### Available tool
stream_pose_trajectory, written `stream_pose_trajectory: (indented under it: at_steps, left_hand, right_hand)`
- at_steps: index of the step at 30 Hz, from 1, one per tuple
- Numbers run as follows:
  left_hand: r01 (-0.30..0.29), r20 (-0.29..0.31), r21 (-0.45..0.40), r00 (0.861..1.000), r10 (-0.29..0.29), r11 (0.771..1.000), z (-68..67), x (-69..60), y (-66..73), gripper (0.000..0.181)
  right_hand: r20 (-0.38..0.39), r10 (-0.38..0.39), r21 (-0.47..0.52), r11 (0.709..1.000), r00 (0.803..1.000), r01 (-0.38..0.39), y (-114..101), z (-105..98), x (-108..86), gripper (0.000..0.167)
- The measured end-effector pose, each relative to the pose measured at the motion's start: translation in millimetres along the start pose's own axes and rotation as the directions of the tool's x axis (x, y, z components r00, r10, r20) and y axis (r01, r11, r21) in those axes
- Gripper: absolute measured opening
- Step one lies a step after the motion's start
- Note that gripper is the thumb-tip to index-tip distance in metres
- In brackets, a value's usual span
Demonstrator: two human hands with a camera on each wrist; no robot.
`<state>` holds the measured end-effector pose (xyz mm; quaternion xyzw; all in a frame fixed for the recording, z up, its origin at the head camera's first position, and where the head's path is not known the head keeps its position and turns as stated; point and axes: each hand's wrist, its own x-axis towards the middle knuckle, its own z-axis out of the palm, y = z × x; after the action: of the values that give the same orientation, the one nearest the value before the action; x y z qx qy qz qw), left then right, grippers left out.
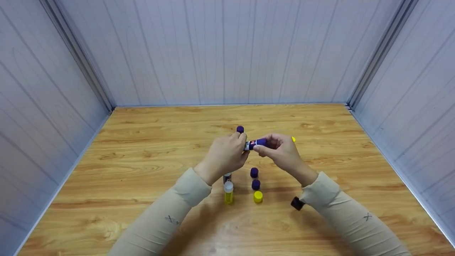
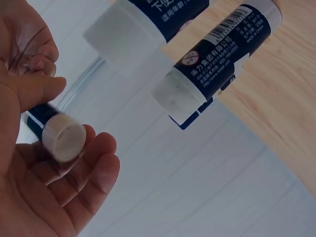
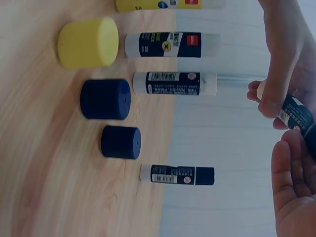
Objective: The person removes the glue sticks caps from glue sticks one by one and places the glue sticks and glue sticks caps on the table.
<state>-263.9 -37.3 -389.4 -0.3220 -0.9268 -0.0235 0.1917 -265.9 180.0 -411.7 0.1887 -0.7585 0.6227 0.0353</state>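
Above the table point(image 1: 149, 153) | glue stick point(image 1: 252, 144): navy label, white end, dark cap point(image 1: 262, 142) | left fingers point(image 2: 102, 175), right fingers point(image 3: 283, 165) pinching it

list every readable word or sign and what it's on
"MADE IN CHINA": standing blue glue stick
"得力集团有限公司": same stick
"http://www": same stick
"下使", "适用年龄": nearer glue stick
"deli", probably: red badge
"X": right sleeve
"X" with unclear mark: left sleeve
Held stick, other print: too small, blurred
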Motion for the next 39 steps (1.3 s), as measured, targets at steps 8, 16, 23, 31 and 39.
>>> stream_pose_trajectory:
  at_steps: [8, 16, 23, 31, 39]
  left_hand:
    - [0.014, -0.027, 0.014, 1.000, -0.013, 1.000, 3.9, 2.2, 3.7, 0.020]
    - [-0.016, -0.052, -0.032, 0.999, 0.015, 0.999, 4.6, 0.5, 0.7, 0.019]
    - [-0.021, -0.016, 0.000, 1.000, 0.021, 1.000, 3.4, -1.3, -2.6, 0.018]
    - [-0.022, -0.026, 0.061, 0.999, 0.024, 0.998, 6.6, -2.8, -7.3, 0.017]
    - [-0.036, -0.019, 0.095, 0.999, 0.038, 0.995, 7.8, -3.5, -11.1, 0.015]
  right_hand:
    - [0.030, 0.014, 0.071, 0.997, 0.999, -0.016, -2.3, 9.3, -3.0, 0.017]
    - [0.061, 0.014, 0.083, 0.996, 0.998, -0.019, -3.5, 10.5, -3.3, 0.017]
    - [0.098, -0.038, -0.040, 0.998, 0.994, 0.043, -3.9, 7.7, -3.7, 0.028]
    - [0.145, -0.269, -0.284, 0.911, 0.952, 0.300, -0.3, 4.6, -2.4, 0.035]
    - [0.218, -0.395, -0.363, 0.816, 0.893, 0.449, 4.1, 2.9, -1.1, 0.024]
